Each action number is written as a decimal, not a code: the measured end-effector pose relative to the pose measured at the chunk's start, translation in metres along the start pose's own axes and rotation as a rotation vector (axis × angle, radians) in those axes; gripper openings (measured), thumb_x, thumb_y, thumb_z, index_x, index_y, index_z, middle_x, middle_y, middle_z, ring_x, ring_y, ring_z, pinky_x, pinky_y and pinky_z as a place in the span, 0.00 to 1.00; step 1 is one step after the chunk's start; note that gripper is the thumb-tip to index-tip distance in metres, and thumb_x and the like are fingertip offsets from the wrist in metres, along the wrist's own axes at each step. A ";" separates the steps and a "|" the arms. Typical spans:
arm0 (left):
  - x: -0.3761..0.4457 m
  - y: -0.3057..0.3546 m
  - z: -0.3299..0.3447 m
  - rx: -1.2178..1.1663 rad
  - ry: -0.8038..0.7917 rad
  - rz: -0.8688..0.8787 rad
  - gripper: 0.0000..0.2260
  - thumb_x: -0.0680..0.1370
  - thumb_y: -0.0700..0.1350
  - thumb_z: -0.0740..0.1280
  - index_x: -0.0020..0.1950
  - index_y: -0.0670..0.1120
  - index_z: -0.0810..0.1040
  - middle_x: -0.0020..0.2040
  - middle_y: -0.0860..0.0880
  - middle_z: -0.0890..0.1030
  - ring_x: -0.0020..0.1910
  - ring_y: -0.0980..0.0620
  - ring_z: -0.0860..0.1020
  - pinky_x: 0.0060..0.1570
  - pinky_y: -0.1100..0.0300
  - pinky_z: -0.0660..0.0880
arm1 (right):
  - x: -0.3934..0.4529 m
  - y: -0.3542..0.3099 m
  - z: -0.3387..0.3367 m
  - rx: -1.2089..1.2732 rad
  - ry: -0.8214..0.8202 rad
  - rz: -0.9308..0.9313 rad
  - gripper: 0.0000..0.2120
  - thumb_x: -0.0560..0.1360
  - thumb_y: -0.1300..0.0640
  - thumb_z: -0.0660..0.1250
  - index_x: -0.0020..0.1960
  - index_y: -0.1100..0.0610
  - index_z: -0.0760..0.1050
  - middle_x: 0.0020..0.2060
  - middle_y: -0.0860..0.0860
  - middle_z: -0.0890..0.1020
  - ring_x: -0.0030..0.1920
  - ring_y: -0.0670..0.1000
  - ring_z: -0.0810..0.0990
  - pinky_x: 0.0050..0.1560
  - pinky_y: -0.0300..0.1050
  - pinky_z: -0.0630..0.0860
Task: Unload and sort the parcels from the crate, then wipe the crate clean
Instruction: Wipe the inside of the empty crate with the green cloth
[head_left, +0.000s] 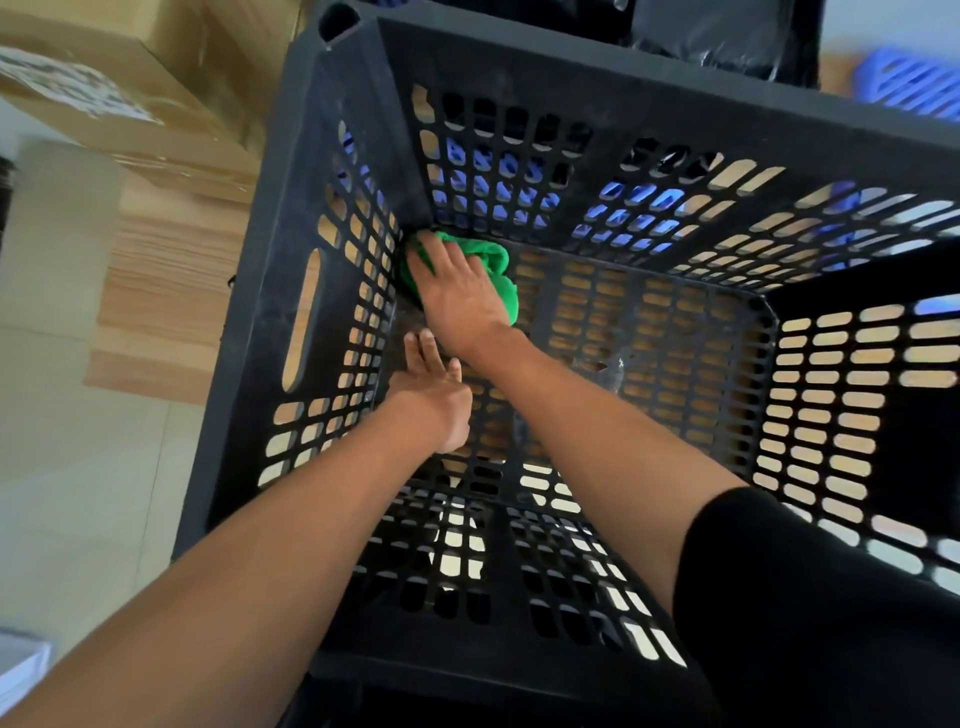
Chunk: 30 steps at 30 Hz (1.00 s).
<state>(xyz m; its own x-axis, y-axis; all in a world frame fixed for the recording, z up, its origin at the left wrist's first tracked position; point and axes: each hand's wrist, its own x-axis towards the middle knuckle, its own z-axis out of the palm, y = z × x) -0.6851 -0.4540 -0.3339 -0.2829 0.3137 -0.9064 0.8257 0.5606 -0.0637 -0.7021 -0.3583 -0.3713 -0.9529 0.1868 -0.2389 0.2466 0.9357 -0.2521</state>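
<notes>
My right hand (460, 291) presses a green cloth (498, 270) flat-fingered into the black crate's (322, 218) far-left floor corner; my left hand (431, 384), fingers straight, rests on the floor beside it.

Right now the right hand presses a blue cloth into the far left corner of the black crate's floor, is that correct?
Not quite: the cloth is green, not blue. The head view shows the right hand pressing it into the far left corner of the black crate's floor.

Crate (332, 218): black, slotted, fills the view.
Cloth (498, 265): green, in the floor corner at 11 o'clock.
Right hand (457, 291): flat on the cloth.
Left hand (431, 395): fingers straight, touching the crate floor.
Cardboard box (130, 88): outside at 10 o'clock.
</notes>
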 end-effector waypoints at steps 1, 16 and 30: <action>-0.001 0.001 -0.001 0.003 -0.003 -0.002 0.37 0.85 0.53 0.60 0.83 0.40 0.40 0.77 0.28 0.31 0.78 0.27 0.34 0.73 0.38 0.64 | -0.001 0.002 0.004 -0.005 -0.009 -0.004 0.30 0.78 0.63 0.60 0.80 0.59 0.59 0.79 0.57 0.59 0.74 0.60 0.64 0.73 0.56 0.65; -0.006 0.000 -0.002 -0.009 0.001 0.033 0.37 0.86 0.55 0.58 0.82 0.39 0.38 0.75 0.26 0.30 0.77 0.26 0.35 0.74 0.36 0.63 | -0.078 0.110 0.012 -0.065 0.042 0.008 0.27 0.77 0.61 0.64 0.76 0.60 0.69 0.79 0.58 0.63 0.76 0.61 0.67 0.76 0.62 0.62; -0.008 0.001 -0.005 -0.007 -0.016 0.042 0.38 0.86 0.54 0.58 0.81 0.38 0.37 0.74 0.25 0.29 0.77 0.24 0.35 0.73 0.34 0.62 | -0.185 0.191 -0.006 -0.050 0.072 0.378 0.29 0.73 0.69 0.65 0.74 0.62 0.70 0.78 0.59 0.65 0.73 0.66 0.65 0.65 0.68 0.70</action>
<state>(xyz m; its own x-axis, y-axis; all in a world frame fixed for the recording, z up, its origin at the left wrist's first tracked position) -0.6848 -0.4525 -0.3242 -0.2403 0.3245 -0.9148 0.8329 0.5530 -0.0227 -0.4795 -0.2127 -0.3696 -0.8067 0.5404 -0.2393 0.5758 0.8099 -0.1121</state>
